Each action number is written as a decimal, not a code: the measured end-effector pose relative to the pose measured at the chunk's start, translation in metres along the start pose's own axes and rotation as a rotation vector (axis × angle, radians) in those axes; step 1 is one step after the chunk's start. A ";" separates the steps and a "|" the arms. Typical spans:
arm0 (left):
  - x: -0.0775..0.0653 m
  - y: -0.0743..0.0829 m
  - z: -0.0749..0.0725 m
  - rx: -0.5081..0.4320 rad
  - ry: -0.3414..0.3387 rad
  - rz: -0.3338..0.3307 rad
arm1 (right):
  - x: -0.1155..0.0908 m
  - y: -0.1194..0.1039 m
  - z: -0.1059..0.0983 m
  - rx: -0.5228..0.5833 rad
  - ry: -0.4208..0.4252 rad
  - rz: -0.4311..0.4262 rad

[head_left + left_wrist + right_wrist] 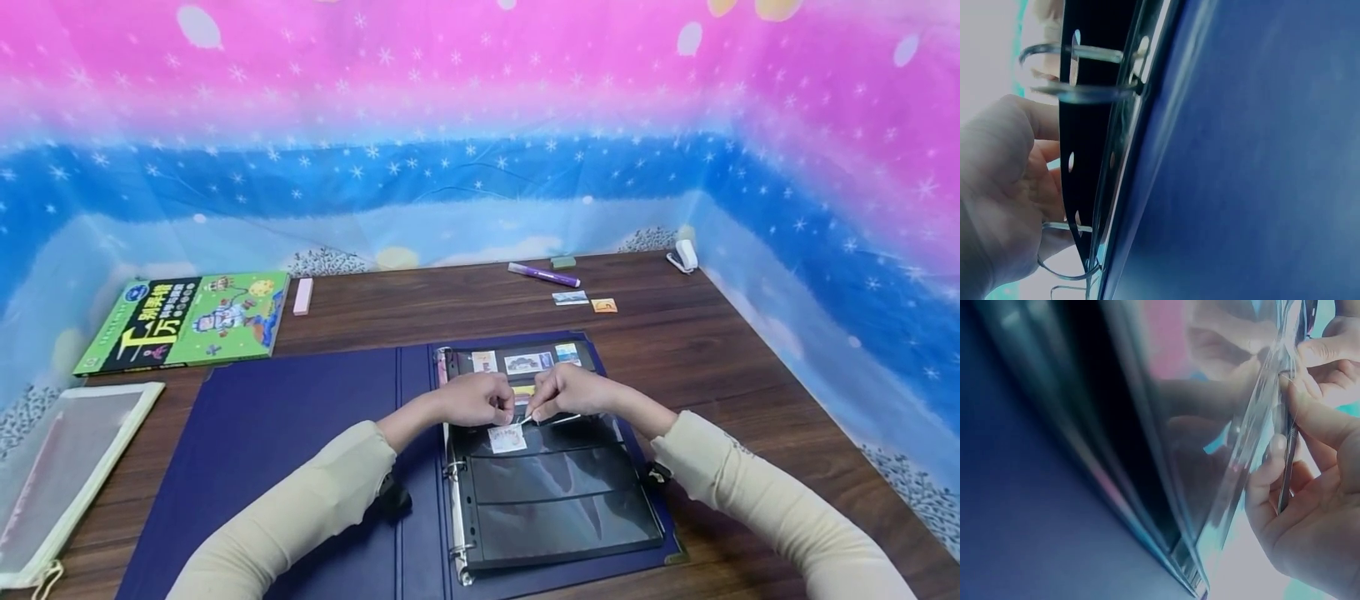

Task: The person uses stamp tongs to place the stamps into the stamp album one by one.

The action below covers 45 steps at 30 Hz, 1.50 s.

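Observation:
A stamp album point(300, 467) with a dark blue cover lies open, its black pocket page point(562, 525) held on metal rings. My right hand point(570, 392) holds slim metal tweezers point(1287, 469), their tip beside a small pale stamp point(507, 439) on the page's middle row. With curled fingers, my left hand point(477, 398) pinches at the clear plastic pocket point(1266, 381) just above that stamp. More stamps, such as a grey one point(528, 363), sit in the top row. A yellow stamp point(522, 393) shows between the hands. The lower pockets are black and glossy.
Beyond the album lie two loose stamps point(571, 297), a purple marker point(544, 275) and a green eraser point(562, 262). A white stapler point(683, 257) stands at the back right. Leftward are a green book point(187, 321), a pink-and-white block point(303, 297) and a mesh zip pouch point(75, 467).

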<state>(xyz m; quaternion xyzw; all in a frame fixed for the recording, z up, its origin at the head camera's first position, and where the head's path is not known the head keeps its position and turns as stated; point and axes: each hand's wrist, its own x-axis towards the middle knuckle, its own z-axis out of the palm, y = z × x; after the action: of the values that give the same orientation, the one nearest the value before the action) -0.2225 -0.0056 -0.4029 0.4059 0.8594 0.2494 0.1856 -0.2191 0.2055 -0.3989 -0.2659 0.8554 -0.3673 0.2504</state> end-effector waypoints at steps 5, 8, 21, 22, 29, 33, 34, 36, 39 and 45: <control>-0.002 0.001 0.001 0.035 0.034 0.009 | 0.000 0.000 -0.003 -0.064 -0.009 -0.032; -0.003 0.000 0.001 0.050 0.040 0.030 | -0.001 0.000 -0.004 -0.080 -0.008 -0.063; -0.004 -0.001 0.000 0.107 0.037 0.085 | -0.010 0.000 -0.026 -0.151 0.171 -0.048; -0.004 -0.001 0.000 0.103 0.038 0.076 | -0.010 0.001 -0.030 -0.159 0.213 -0.033; -0.006 0.001 0.004 0.077 0.043 0.039 | -0.003 0.023 -0.063 -0.168 0.469 0.107; -0.007 0.001 0.006 0.081 0.048 0.043 | 0.002 0.041 -0.079 -0.252 0.564 0.194; -0.008 0.001 0.006 0.079 0.047 0.044 | 0.004 0.046 -0.082 -0.270 0.583 0.217; -0.009 0.001 0.005 0.076 0.043 0.048 | 0.006 0.056 -0.090 -0.327 0.610 0.260; -0.011 0.001 0.004 0.077 0.037 0.047 | 0.009 0.071 -0.104 -0.413 0.629 0.315; -0.011 0.000 0.003 0.057 0.042 0.063 | 0.006 0.098 -0.131 -0.475 0.659 0.435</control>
<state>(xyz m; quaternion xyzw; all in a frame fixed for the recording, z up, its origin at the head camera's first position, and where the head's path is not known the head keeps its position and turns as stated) -0.2145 -0.0131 -0.4047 0.4325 0.8567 0.2389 0.1482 -0.3318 0.3242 -0.3959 0.0007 0.9858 -0.1651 -0.0317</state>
